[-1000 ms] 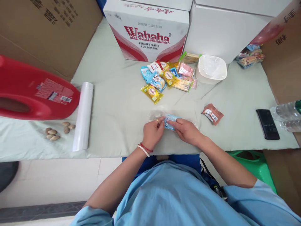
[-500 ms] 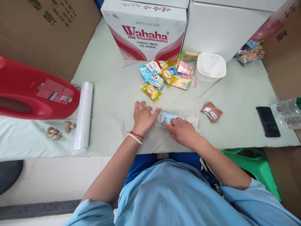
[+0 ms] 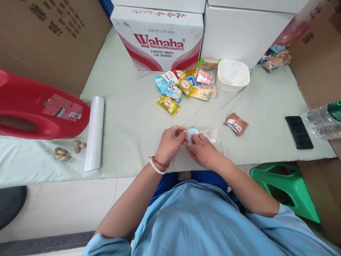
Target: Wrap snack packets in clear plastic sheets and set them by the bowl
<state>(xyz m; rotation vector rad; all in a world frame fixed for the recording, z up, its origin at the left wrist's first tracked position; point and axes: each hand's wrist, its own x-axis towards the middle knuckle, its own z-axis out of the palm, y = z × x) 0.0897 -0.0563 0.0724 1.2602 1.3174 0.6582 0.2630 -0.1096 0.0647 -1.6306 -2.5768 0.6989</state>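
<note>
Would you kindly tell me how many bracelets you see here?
2, both just behind the left hand: a red bracelet nearer the hand, and a white bracelet beside it, nearer the elbow. None shows on the right arm.

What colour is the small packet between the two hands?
The packet is light blue with some white, best seen in the head view, though partly covered.

Small blue packet (image 3: 193,131) and clear film (image 3: 212,134)
From my distant place I saw the packet low over the table (image 3: 128,135), partly hidden; the film spread crumpled and shiny to its right. Whether it wrapped the packet, I could not tell.
</note>
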